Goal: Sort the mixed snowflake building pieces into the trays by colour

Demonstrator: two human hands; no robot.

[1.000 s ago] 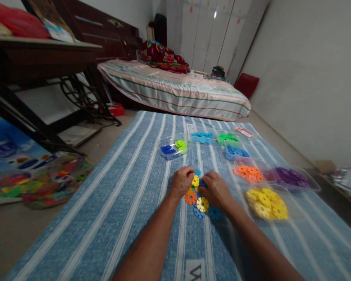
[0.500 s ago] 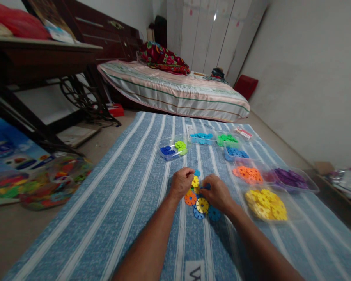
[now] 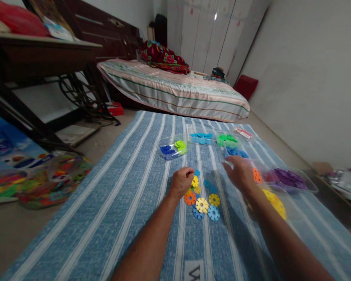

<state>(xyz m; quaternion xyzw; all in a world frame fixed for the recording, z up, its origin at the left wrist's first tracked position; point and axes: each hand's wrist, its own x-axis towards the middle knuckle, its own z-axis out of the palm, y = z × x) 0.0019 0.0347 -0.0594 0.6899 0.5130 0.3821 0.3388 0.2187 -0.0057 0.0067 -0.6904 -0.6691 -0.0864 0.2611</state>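
Observation:
A flat build of snowflake discs [image 3: 202,197] in orange, yellow and blue lies on the blue striped mat [image 3: 128,203]. My left hand [image 3: 181,182] is closed and pinches a yellow disc [image 3: 195,181] at the build's far left edge. My right hand [image 3: 239,172] hovers above the tray of orange discs [image 3: 256,175], to the right of the build, with fingers loosely apart and nothing seen in them. The tray of yellow discs [image 3: 273,203] is partly hidden by my right forearm.
Clear trays hold sorted discs: dark blue and lime [image 3: 173,148], cyan [image 3: 201,137], green [image 3: 227,138], blue [image 3: 236,152], purple [image 3: 291,177]. A bag of mixed pieces [image 3: 51,177] lies on the floor at left. A mattress [image 3: 175,91] and dark table [image 3: 32,54] stand beyond.
My right hand has left the disc build and moved right and away, over the orange tray. More of the build shows now. My left hand has stayed put.

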